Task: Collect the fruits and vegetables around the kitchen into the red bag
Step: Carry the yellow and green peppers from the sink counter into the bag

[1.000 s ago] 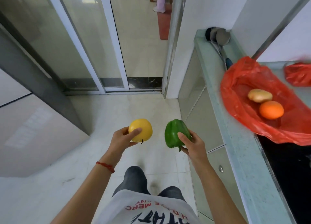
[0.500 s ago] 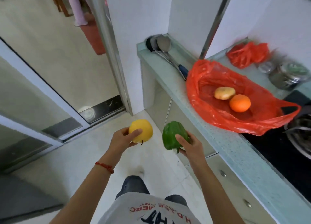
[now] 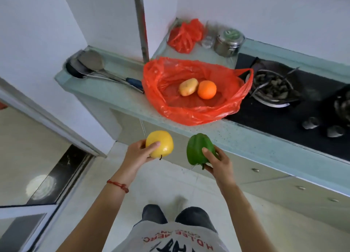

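Note:
An open red bag lies on the pale green counter, holding a potato and an orange. My left hand grips a yellow apple just in front of the counter's edge, below the bag. My right hand holds a green bell pepper beside it, stem end down. Both fruits hang in the air over the floor, short of the bag.
A ladle and spatula lie on the counter's left end. A second crumpled red bag and a steel pot stand at the back. A black gas hob with a pan of food lies right of the bag. A glass sliding door is at left.
My view has swung right from the doorway to face the counter, bringing the red bag to the centre. Both hands keep their hold and are now closer to the counter's edge.

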`<state>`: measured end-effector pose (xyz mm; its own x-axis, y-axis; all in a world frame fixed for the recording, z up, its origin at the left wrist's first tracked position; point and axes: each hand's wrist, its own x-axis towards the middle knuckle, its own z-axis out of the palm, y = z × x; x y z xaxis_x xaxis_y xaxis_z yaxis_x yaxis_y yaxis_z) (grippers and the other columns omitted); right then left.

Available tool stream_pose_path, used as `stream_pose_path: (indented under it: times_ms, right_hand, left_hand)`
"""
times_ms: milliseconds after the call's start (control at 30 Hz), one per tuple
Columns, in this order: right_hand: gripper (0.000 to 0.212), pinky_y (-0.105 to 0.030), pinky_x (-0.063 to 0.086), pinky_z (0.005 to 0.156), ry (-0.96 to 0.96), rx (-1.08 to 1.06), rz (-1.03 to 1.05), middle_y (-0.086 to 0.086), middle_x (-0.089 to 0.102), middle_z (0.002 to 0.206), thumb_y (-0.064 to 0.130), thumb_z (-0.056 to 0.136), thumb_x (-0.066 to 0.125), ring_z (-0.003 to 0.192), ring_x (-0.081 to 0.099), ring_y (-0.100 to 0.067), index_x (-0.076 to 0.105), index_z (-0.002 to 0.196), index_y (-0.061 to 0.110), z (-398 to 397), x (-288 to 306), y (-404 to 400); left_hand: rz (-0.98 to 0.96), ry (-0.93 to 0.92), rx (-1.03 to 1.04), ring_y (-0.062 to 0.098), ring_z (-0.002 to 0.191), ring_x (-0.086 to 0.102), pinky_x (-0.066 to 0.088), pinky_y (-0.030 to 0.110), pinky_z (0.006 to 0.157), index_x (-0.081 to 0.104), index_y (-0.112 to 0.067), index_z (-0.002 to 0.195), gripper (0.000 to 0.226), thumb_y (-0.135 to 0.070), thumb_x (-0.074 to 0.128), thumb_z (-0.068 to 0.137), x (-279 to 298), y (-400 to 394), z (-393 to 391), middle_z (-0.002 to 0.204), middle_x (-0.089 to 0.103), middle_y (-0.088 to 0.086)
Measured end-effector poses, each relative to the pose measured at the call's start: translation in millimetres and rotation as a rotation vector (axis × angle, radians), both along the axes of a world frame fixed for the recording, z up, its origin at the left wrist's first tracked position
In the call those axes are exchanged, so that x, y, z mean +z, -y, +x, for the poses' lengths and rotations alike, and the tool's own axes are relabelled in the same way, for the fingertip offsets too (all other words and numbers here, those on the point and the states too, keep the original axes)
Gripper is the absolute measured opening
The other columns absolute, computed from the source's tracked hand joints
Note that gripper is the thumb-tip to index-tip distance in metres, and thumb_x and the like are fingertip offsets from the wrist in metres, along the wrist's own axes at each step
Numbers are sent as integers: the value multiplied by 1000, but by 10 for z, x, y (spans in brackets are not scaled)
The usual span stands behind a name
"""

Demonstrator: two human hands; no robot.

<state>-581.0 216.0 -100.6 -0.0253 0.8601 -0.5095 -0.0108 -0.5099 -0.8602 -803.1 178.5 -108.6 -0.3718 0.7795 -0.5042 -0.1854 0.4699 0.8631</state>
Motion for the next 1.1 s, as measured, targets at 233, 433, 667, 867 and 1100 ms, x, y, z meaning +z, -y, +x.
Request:
stream_pose_path:
  times_ms: [233,433,667,867,1100]
  right_hand:
    - [45,-38,55,81,7,-90,19,-14,61,114,25,79,69,98,63,-22,55,119,12,121,-3,-286]
    - [42,-34,55,79,-32,-77,57,-15,63,113,23,81,67,97,64,-20,55,120,12,87,54,-766]
    - [39,-34,54,76,-47,-34,92,-13,62,111,24,81,67,95,64,-22,56,116,11,22,135,-1412]
    - [46,-39,55,81,-54,-60,84,-11,63,109,27,79,69,98,65,-24,56,121,12,-152,142,-1775]
    - [47,-31,55,73,-10,-173,79,1,62,99,28,78,69,91,64,-17,54,120,13,-541,90,-2028]
  left_hand:
    - [25,37,-120,18,82,63,59,23,62,62,-14,82,25,-30,74,68,-40,-474,92,86,63,8]
    - [32,24,-128,17,89,62,56,18,59,59,-10,100,24,-21,67,81,16,-924,69,98,63,9]
    - [82,5,-59,21,90,62,58,23,64,59,-7,103,27,-19,67,80,142,-1507,16,101,62,12]
    - [65,33,-81,18,91,63,59,24,66,58,-10,105,30,-21,68,79,191,-1921,-121,103,62,11]
    - [2,22,-183,23,98,61,56,34,77,57,-6,111,38,-20,70,78,136,-2450,-461,109,60,13]
